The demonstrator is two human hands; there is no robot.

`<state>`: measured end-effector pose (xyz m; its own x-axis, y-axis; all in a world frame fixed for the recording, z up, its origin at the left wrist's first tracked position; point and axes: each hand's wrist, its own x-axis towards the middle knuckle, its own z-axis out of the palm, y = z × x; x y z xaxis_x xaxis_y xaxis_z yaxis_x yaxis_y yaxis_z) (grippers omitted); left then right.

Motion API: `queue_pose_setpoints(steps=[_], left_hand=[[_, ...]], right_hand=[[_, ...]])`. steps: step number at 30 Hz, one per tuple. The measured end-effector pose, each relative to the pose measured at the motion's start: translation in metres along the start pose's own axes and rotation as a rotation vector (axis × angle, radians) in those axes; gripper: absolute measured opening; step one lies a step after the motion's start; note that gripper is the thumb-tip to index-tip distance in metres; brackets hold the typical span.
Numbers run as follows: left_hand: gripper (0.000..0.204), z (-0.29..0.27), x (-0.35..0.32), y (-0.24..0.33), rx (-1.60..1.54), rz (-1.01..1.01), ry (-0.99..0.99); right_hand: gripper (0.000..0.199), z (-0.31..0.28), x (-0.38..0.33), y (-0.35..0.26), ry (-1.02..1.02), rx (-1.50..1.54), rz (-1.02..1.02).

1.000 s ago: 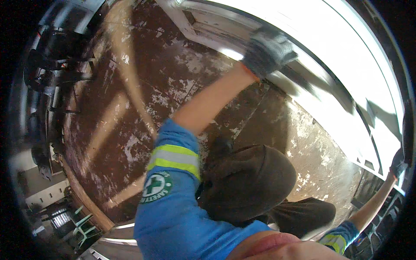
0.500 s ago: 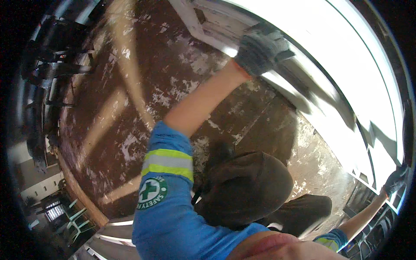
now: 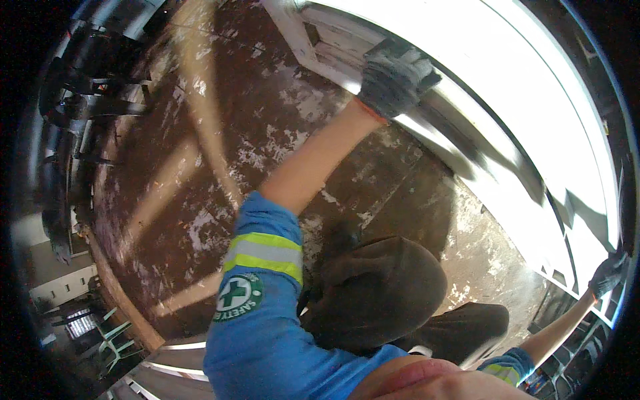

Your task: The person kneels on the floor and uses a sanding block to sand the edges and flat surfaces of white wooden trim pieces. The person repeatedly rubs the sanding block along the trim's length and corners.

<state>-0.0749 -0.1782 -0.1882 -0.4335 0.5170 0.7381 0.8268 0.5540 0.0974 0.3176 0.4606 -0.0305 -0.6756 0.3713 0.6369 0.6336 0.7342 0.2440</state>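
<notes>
The gloved left hand [image 3: 397, 79] curls closed on the edge of a white frame [image 3: 533, 80], which stretches to its right — the gloved right hand [image 3: 608, 275] is at the far corner, its grip too small to tell. Below the left hand: scuffed brown floor [image 3: 267, 150], dark-trousered knee [image 3: 393, 287].

White panel [image 3: 533, 100], cropped at top

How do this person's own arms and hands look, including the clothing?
The left hand and right hand wear grey gloves with orange cuff edges. The blue sleeves carry yellow-green and grey bands and leave the forearms bare; the left one bears a round green-and-white badge with a cross.
</notes>
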Motion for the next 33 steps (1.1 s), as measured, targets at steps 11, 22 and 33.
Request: queue_pose_setpoints(steps=[11,22,33], left_hand=[[0.024,-0.007,-0.004,-0.055,0.233,-0.149,-0.158],[0.039,-0.041,0.001,-0.116,0.211,-0.065,0.027],[0.021,0.007,-0.014,-0.015,-0.025,0.179,0.003]], right_hand=[[0.037,-0.004,-0.001,-0.018,-0.044,-0.033,0.038],[0.033,-0.030,0.000,-0.062,0.135,0.064,-0.195],[0.038,-0.038,0.003,-0.079,0.169,0.081,-0.250]])
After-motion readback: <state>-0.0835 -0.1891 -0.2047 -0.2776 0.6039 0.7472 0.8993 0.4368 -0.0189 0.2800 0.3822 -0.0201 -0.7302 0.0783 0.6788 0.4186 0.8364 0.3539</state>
